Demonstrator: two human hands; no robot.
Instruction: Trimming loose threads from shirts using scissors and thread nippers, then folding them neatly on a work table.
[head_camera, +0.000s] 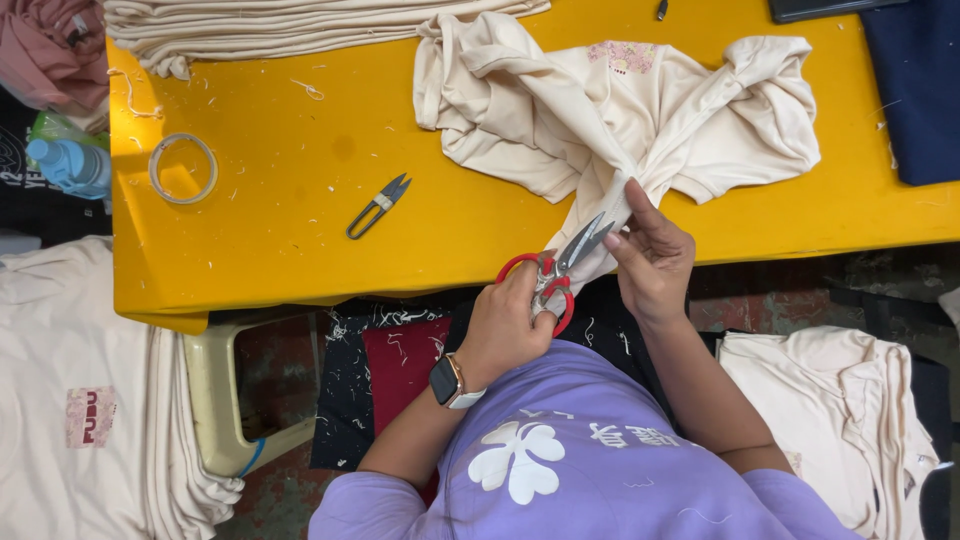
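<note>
My left hand (505, 322), a smartwatch on its wrist, grips red-handled scissors (560, 268) at the near edge of the yellow table (300, 240). The blades are parted, pointing up and right against a cream garment (620, 110) that lies crumpled on the table. A pulled-down strip of that garment hangs over the table edge. My right hand (655, 258) pinches this strip just right of the blades, fingers pointing up.
Small black thread snips (380, 205) and a ring of clear tape (183, 168) lie on the table to the left. Folded cream garments (250, 30) sit at the far edge, more piles at left (70, 400) and right (850, 400). A dark blue cloth (920, 90) lies far right.
</note>
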